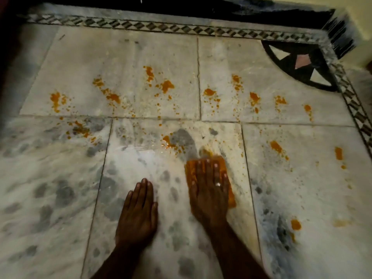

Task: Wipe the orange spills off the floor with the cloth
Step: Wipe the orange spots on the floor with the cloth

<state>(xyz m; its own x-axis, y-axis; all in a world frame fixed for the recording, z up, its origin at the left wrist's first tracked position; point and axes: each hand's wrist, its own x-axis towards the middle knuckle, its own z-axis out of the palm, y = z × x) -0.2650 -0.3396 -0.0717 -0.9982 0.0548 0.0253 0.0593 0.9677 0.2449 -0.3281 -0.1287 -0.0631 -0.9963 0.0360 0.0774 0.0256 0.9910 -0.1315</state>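
Observation:
Orange spills (165, 85) are scattered in blots and drops across the pale marble floor (60, 178), mostly in a band ahead of me. More blots lie to the right (276, 147) and near right (296, 224). My right hand (210, 190) lies flat, palm down, pressing an orange-stained cloth (190, 171) onto the floor; the hand covers most of the cloth. A blot (168, 141) lies just ahead and left of the cloth. My left hand (138, 210) rests flat on the bare floor beside it, fingers together, holding nothing.
A patterned tile border (161, 27) runs along the far side and down the right edge. A dark corner inlay (302, 63) sits at the far right. A pale wall (358, 17) rises in the top right corner.

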